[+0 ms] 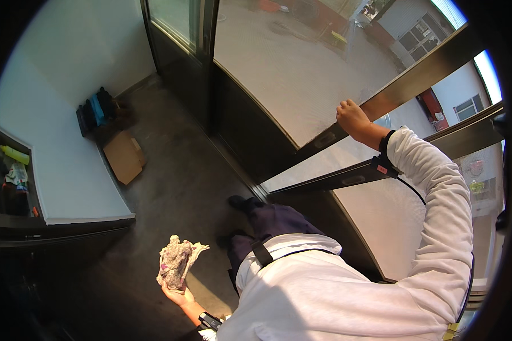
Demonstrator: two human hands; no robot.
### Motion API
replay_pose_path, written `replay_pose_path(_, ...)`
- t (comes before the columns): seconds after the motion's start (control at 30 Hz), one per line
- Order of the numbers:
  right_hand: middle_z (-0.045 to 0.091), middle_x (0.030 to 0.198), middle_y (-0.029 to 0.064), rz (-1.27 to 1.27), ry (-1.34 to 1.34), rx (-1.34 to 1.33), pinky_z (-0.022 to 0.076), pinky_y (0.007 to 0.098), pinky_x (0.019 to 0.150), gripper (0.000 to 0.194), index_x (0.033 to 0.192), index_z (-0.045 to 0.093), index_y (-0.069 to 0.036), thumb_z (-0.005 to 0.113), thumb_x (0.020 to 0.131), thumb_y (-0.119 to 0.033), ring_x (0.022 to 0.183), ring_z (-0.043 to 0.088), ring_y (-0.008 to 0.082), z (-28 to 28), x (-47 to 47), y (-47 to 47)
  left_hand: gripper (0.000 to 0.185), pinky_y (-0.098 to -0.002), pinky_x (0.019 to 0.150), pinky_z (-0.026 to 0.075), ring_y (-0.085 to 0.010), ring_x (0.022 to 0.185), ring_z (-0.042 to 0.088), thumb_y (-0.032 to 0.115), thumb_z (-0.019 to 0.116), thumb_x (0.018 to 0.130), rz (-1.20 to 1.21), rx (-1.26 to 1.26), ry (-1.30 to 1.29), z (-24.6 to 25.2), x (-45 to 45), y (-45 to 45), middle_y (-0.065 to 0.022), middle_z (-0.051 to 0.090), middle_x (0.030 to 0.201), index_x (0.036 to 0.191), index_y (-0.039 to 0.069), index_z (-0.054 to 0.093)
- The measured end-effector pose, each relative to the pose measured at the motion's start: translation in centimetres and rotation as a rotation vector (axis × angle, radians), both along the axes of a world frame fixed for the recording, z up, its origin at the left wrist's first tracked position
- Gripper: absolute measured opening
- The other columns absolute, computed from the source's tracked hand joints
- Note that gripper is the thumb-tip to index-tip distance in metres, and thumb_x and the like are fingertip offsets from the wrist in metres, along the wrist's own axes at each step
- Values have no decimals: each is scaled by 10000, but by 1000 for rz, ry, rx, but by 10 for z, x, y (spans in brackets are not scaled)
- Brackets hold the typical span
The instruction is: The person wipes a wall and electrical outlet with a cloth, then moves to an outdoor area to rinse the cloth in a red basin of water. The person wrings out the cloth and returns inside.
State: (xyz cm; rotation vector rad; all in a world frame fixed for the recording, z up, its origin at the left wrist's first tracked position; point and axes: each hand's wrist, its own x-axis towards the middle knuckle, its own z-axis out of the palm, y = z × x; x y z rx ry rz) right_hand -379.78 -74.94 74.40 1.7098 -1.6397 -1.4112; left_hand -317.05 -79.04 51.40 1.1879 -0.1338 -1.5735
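A crumpled, patterned cloth (pixel 176 262) rests in my left hand (pixel 178 294), held out low over the floor. My right hand (pixel 352 118) grips the upright edge of a dark-framed sliding glass door panel (pixel 309 145), its fingers curled over the frame. Between this panel and another dark-framed glass panel (pixel 354 179) is a narrow gap, through which the yard outside shows. A recessed pull sits in each frame near my right forearm.
A flattened cardboard piece (pixel 124 157) and a rack of dark and blue items (pixel 97 107) stand by the white wall. The metal floor track (pixel 239 170) runs close to my feet. Bottles (pixel 15 154) lie on a dark shelf at the far left.
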Motion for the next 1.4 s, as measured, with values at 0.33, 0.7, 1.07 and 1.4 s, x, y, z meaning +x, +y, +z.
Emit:
replay_pose_path(0.33, 617, 830, 4, -305, 73, 190, 383, 308, 678, 147, 841, 671, -158, 550, 777, -213, 837, 561, 173, -15, 21, 35, 386, -331, 794, 448, -194, 1020, 522, 287, 496, 834, -94, -8, -22, 6, 10, 19, -64, 531, 1134, 1165, 88, 472)
replay_pose_path(0.7, 652, 948, 9, -461, 126, 443, 468, 357, 608, 229, 947, 666, -156, 596, 755, -260, 876, 619, 168, -20, 26, 27, 344, -256, 672, 432, -116, 867, 538, 315, 515, 831, -52, -37, -34, 7, 28, 34, -7, 566, 1011, 1098, 98, 499)
replay_pose_path(1.07, 648, 947, 93, -349, -225, 507, 497, 360, 687, 384, 917, 668, -80, 558, 759, -412, 854, 630, 246, -38, 85, -48, 366, -293, 732, 446, -130, 892, 546, 245, 536, 844, -117, -50, -266, 9, 53, 67, -58, 573, 992, 1138, 38, 471)
replay_pose_path(1.4, 351, 1328, 186, 449, -1837, 606, 328, 365, 989, 816, 1298, 340, -34, 739, 638, -301, 1208, 376, 312, -152, 418, -168, 472, -303, 902, 392, -175, 1015, 529, 174, 684, 726, -833, -473, -551, 123, 34, -19, -95, 598, 1061, 1135, -2, 529)
